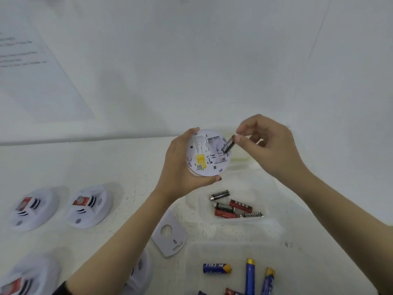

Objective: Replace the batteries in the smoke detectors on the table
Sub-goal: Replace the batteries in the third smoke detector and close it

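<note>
My left hand [180, 167] grips a round white smoke detector [207, 153] above the table, its back facing me with a yellow label and an open battery bay. My right hand [265, 143] pinches a black battery [227, 144] by its upper end, the lower end at the detector's bay. A clear tray [265, 188] below holds several black and red batteries [231, 206]. A nearer clear tray [191, 265] holds blue and gold batteries [249, 277].
Two white smoke detectors [32, 207] [89, 206] lie face up at the left. Two more sit at the bottom [25, 277] [140, 271], the second partly under my left forearm. A white cover plate [170, 236] lies beside the trays. A printed sheet [32, 67] hangs on the wall.
</note>
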{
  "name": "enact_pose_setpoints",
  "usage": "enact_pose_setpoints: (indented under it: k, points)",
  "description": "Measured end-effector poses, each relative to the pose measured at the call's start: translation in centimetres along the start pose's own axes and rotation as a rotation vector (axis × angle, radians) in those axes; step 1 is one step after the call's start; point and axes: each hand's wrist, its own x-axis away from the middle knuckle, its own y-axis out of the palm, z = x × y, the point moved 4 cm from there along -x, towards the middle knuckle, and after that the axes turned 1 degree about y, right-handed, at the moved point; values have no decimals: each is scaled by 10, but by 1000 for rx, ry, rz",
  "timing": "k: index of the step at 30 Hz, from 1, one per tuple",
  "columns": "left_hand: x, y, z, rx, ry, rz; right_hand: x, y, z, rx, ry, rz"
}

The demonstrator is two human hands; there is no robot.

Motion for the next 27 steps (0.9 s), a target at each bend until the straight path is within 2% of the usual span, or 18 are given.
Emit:
enact_pose_setpoints:
  k: [10, 12, 17, 21, 27]
  points:
    - [-2, 2, 14, -71, 133, -30, -8, 15, -3, 405, -333, -72]
    - [-2, 1, 16, -83, 160, -32, -6, 17, -1, 383, -340, -65]
    - [-2, -4, 16, -105, 197, -24, 3, 24, 11, 103, -148, -174]
    - [-1, -6, 16, -102, 252, 9, 10, 27, 13, 9, -140, -173]
    - [-1, -9, 19, -124, 313, 64, 17, 29, 9, -4, -167, -148]
